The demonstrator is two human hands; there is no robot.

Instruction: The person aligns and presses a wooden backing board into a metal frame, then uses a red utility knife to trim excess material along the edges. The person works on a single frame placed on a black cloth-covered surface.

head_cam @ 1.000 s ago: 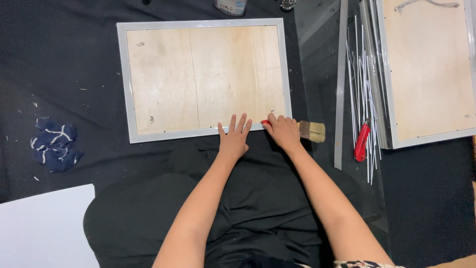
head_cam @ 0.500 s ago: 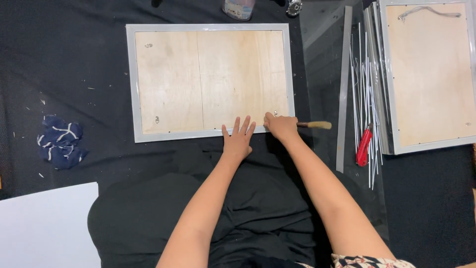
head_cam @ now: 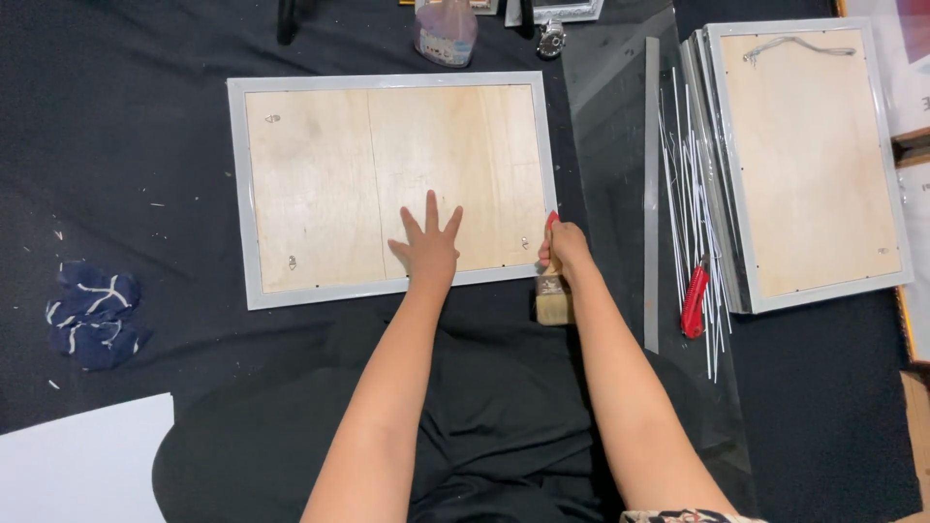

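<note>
Head view: black cloth work surface (head_cam: 126, 145), bearing one grey-framed picture frame (head_cam: 387, 184) laid face down with its plywood backing up, the landmark for all that follows. Left hand (head_cam: 426, 247) lies flat on the backing near the frame's lower edge, fingers spread and released; right hand (head_cam: 565, 247) at the frame's lower right corner, fingers clenched around a paintbrush (head_cam: 552, 295), bristles toward the person. Right of the frame: metal strip (head_cam: 652, 194), red-handled tool (head_cam: 694, 300), second frame (head_cam: 809, 165); above it, plastic bottle (head_cam: 446, 29), contents not discernible; left, blue rag (head_cam: 92, 315).

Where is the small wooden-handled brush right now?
The wooden-handled brush is in the right hand, at the lower right corner of the grey picture frame.
</note>
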